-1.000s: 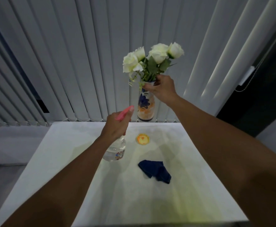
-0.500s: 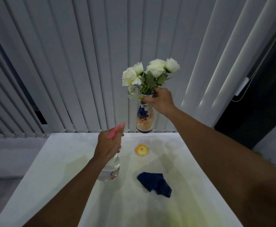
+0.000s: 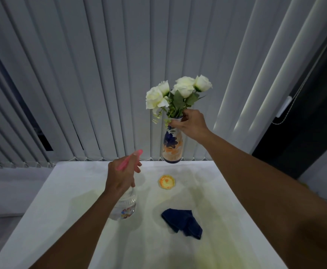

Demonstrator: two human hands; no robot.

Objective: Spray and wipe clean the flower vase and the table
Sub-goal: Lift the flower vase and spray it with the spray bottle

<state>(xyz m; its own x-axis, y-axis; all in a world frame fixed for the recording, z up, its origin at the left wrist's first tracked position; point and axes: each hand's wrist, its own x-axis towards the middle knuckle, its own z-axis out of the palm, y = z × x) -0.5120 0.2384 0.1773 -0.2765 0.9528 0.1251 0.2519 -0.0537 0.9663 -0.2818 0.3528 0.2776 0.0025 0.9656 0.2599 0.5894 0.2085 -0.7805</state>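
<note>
Left hand (image 3: 122,176) grips spray bottle (image 3: 124,207), label unreadable; right hand (image 3: 190,124) clasps vase (image 3: 172,145) neck.

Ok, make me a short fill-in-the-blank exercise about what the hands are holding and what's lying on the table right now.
1. The right hand grips the neck of the blue-and-orange painted ceramic vase, which holds ____ roses.
2. The left hand holds a clear plastic spray bottle with a ____ trigger.
3. The crumpled cloth lying on the white table is dark ____.
4. The small round coaster lies between the vase and the ____.

Missing words: white; pink; blue; cloth
</note>
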